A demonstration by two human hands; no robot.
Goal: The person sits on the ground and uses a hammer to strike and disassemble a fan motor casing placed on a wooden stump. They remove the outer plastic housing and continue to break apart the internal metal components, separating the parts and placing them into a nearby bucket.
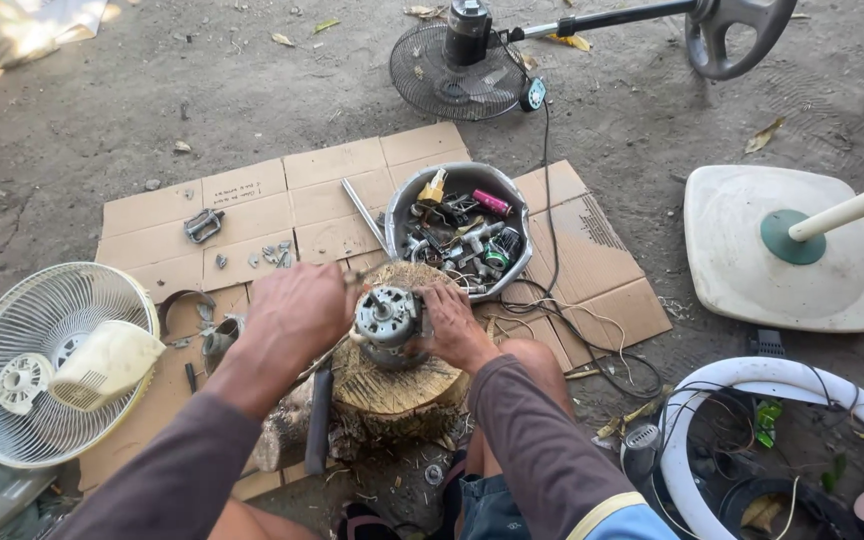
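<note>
A small grey electric fan motor (388, 320) stands on a round wooden stump (398, 385) in front of me. My right hand (455, 325) grips the motor's right side and steadies it. My left hand (295, 315) is closed just left of the motor, and a thin tool tip shows between its fingers and the motor; the tool itself is mostly hidden. A dark-handled tool (318, 420) leans against the stump's left side.
Flattened cardboard (282, 205) covers the dirt ground. A metal bowl (460, 228) of tools and parts sits behind the stump. A white fan grille (47, 365) lies at left, a fan base (782, 250) at right, a black fan (460, 70) behind. Wires trail right.
</note>
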